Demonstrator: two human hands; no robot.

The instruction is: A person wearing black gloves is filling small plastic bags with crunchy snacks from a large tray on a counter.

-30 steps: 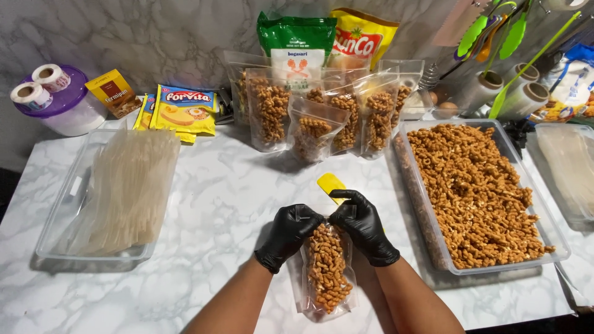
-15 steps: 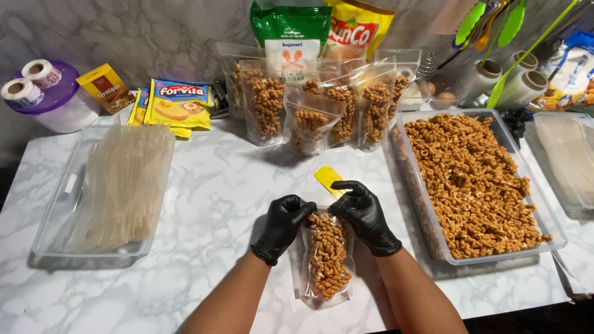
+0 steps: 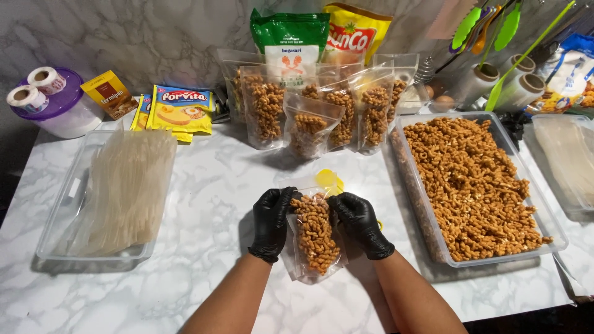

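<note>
- The left hand (image 3: 271, 221) and the right hand (image 3: 360, 222), both in black gloves, close on the top corners of a clear pouch (image 3: 312, 238), one to each side.
- The pouch lies flat on the desk (image 3: 204, 198) right between the hands, its long axis running from the person's body toward the wall, mouth at the far end.
- Both hands are equally near; fingers pinch the upper edge (the seal strip, as far as can be told), thumbs curled in.
- The pouch is filled with brown twisted snacks (image 3: 315, 234).
- A yellow scoop (image 3: 328, 180) lies just beyond the pouch's mouth.
- The tray (image 3: 427, 216) of loose snacks stands just beside the right hand; filled pouches (image 3: 309, 117) stand upright farther back.
</note>
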